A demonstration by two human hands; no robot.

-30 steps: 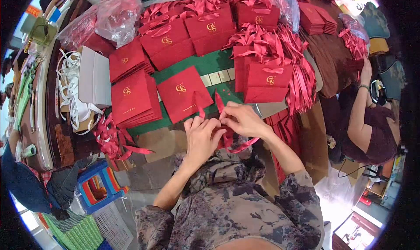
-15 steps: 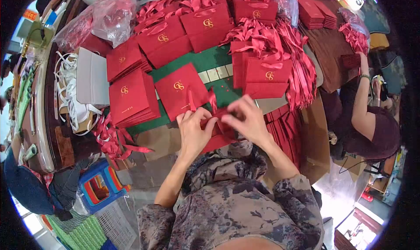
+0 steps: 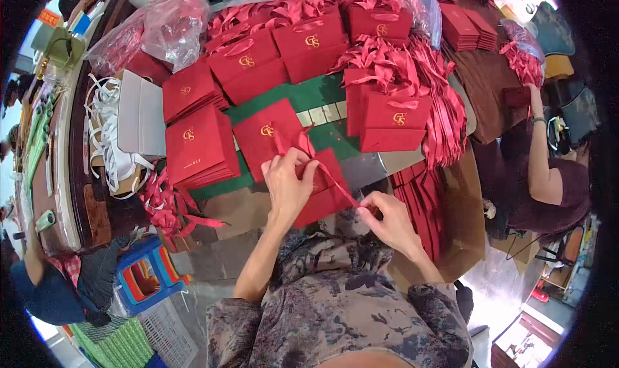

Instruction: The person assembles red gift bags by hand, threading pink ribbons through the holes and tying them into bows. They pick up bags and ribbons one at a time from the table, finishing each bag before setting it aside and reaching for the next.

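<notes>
A red paper gift bag (image 3: 324, 205) lies in front of me at the table's near edge. My left hand (image 3: 287, 184) is closed on its upper left part, thumb and fingers pinched where a red ribbon (image 3: 340, 185) passes. That ribbon is stretched taut down to the right, its end pinched between the thumb and fingers of my right hand (image 3: 390, 223), apart from the bag. Just beyond my left hand, a flat red bag with a gold logo (image 3: 264, 126) lies on the green mat (image 3: 261, 97). A ribbon loop rises above my left fingers.
Stacks of flat red bags (image 3: 200, 145) stand on the left, with loose ribbons (image 3: 171, 203) below. Finished-looking bags with ribbon handles (image 3: 394, 120) and a hanging ribbon bundle (image 3: 445, 116) are on the right. A cardboard box (image 3: 467, 220) holds more red pieces. A co-worker (image 3: 538, 174) sits at right.
My right hand has moved down and right from the bag's top, drawing the ribbon out straight. My left hand stays at the bag. The view has shifted slightly.
</notes>
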